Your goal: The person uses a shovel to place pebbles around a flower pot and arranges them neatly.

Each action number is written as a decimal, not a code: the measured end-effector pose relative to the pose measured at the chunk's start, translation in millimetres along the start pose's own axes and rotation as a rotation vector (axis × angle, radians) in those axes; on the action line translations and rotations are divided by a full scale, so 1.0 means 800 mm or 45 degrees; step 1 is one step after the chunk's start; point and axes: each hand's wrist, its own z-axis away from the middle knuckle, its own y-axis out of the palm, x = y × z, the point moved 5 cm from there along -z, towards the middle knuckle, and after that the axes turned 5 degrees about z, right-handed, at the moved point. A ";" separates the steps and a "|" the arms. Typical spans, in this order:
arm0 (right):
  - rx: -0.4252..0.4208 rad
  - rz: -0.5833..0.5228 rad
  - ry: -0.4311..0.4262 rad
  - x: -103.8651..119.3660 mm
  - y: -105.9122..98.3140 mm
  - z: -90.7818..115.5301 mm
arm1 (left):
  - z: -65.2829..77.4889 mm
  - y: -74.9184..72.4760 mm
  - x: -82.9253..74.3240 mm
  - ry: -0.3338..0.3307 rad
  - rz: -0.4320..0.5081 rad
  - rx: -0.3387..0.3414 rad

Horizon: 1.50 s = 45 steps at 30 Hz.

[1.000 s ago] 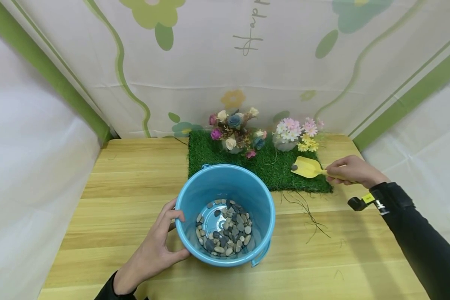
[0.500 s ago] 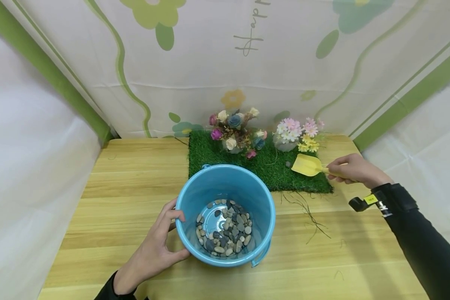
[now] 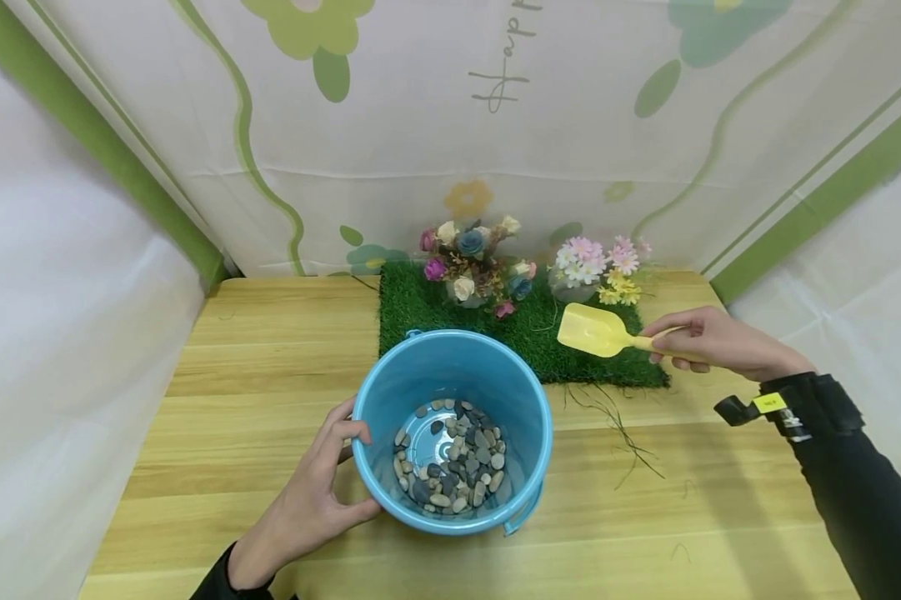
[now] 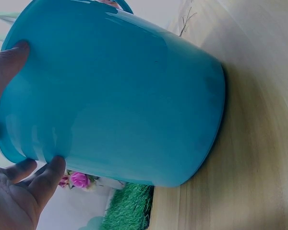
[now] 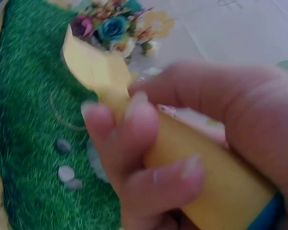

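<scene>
A blue plastic bucket (image 3: 528, 400) stands on the wooden table (image 3: 255, 375), with several small pebbles (image 3: 453, 462) on its bottom. My left hand (image 3: 345, 471) grips the bucket's left wall, thumb near the rim and fingers lower down; in the left wrist view the bucket (image 4: 115, 96) fills the frame with my fingertips (image 4: 50, 175) on it. My right hand (image 3: 671, 346) holds the handle of a yellow trowel (image 3: 591, 331), whose empty scoop hangs over the green grass mat (image 3: 420, 304). In the right wrist view the trowel (image 5: 93, 67) points over the mat (image 5: 24, 120), where three pebbles (image 5: 65, 172) lie.
Two small pots of artificial flowers (image 3: 468, 262) (image 3: 593, 267) stand at the back of the mat. Loose grass strands (image 3: 615, 425) trail over the table right of the bucket. A patterned curtain (image 3: 420, 125) closes off the back, and white cloth hangs on both sides.
My right hand has carried the trowel left and a little up over the mat. The pebble at the scoop's tip a second ago dropped onto the mat. Left hand and bucket have stayed put.
</scene>
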 end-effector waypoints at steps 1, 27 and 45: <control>0.022 -0.014 -0.039 0.004 0.000 0.000 | 0.000 0.000 -0.001 -0.005 0.001 0.000; 0.288 0.125 -0.455 0.164 0.077 -0.039 | -0.001 0.002 -0.004 0.007 0.001 -0.015; 0.378 0.620 -0.653 0.257 0.163 -0.069 | -0.001 0.000 -0.005 0.000 0.003 -0.007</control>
